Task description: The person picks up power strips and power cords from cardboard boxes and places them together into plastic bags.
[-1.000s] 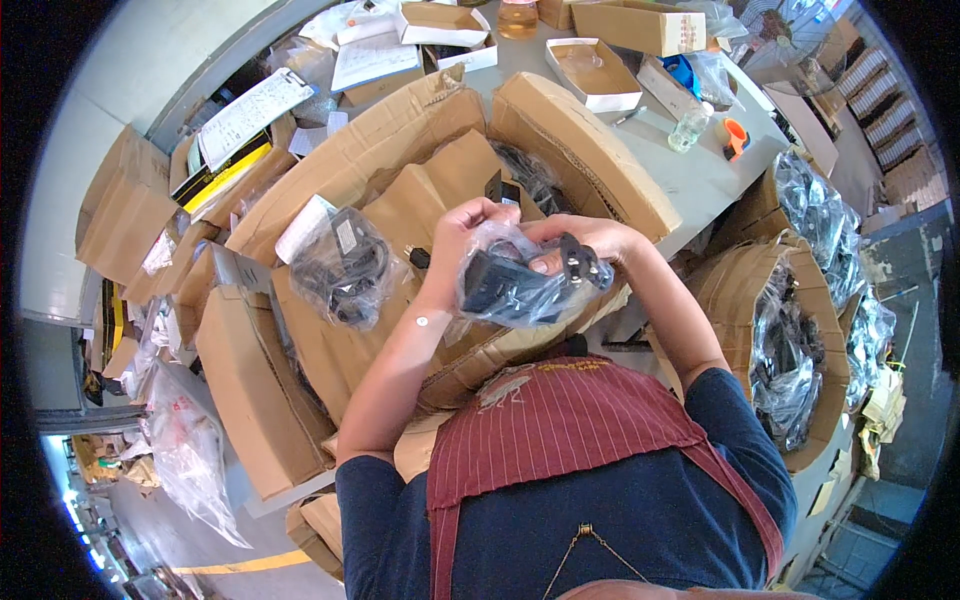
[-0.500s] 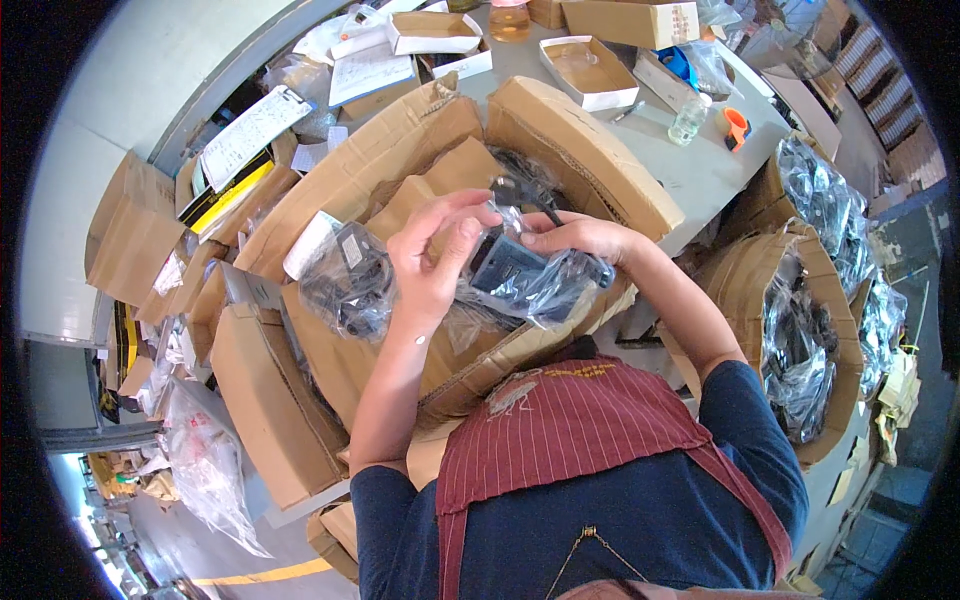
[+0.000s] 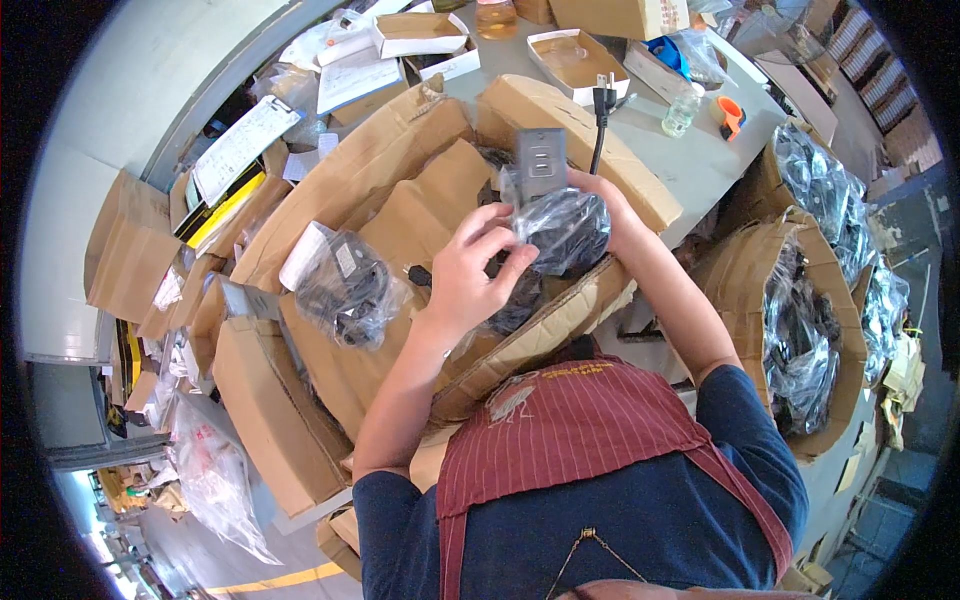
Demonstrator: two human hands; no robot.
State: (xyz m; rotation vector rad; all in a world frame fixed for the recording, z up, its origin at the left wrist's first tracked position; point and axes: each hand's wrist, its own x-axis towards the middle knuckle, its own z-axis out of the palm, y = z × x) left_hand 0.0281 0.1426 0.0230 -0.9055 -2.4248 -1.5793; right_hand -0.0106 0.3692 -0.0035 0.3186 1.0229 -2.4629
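Left hand [image 3: 470, 275]: fingers curled, pinching the plastic bag [image 3: 565, 232] above the open box [image 3: 400, 200].
Right hand [image 3: 610, 205]: mostly hidden behind bag; grip unclear.
Bag contents: dark cable, grey adapter [image 3: 541, 165].

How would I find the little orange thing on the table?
Look at the grey table beyond the big open cardboard box. Near its right edge, beside a small clear bottle, sits the orange thing. Nothing else there is bright orange.

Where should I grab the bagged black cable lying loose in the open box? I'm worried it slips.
Pinch the bagged cable by the gathered plastic along its top, coming from above: it lies flat on the cardboard box, with flaps walling its sides.
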